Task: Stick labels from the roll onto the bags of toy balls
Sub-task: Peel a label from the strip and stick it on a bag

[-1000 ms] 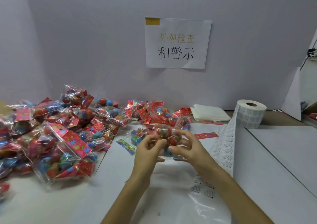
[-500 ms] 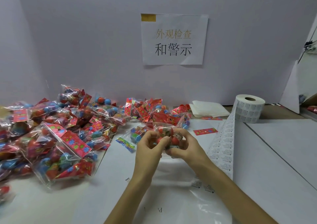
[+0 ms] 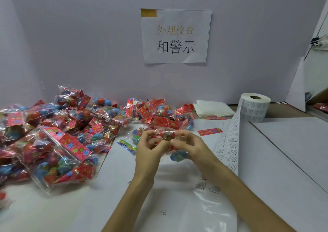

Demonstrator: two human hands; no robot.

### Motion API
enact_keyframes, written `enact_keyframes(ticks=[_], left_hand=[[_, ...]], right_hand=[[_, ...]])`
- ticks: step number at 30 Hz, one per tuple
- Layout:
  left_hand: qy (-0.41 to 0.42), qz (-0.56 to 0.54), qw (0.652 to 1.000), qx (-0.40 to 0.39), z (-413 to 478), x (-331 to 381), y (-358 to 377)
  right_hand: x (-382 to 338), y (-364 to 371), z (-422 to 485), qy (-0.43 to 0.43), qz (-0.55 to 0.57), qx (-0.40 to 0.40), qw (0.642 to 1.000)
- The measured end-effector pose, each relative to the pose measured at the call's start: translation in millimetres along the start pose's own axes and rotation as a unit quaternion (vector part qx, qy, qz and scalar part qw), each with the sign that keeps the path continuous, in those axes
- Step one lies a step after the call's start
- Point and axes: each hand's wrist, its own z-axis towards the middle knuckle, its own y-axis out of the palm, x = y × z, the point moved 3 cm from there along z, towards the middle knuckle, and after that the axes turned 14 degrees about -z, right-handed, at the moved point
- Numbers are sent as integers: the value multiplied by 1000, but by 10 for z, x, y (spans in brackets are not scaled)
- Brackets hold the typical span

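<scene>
Head view shows left hand (image 3: 148, 149) and right hand (image 3: 189, 145) both gripping one bag of balls (image 3: 166, 136) above the table (image 3: 284, 160).

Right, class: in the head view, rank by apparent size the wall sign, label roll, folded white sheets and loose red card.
1. wall sign
2. label roll and folded white sheets: look alike, unranked
3. loose red card

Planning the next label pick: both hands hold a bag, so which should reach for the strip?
Right, probably. The right hand sits beside the strip trailing from the roll; the left hand is across the bag from it, nearer the pile, and could hold the bag alone.
</scene>
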Motion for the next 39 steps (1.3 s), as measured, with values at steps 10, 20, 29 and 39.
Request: enact_keyframes(ticks=[10,20,29,39], left_hand=[[-30,-1,998,-49,-13,30,38],[-94,43,988,-117,-48,-61,73],[-70,50,993,-83,-75,-37,100],[32,107,994,-20,-27,5,21]], right_hand=[[1,-67,24,-26,-6,40,999],[35,-99,35,-31,-18,70,997],[89,-148,78,-40,-13,87,995],[79,-72,55,-32,-26,19,999]])
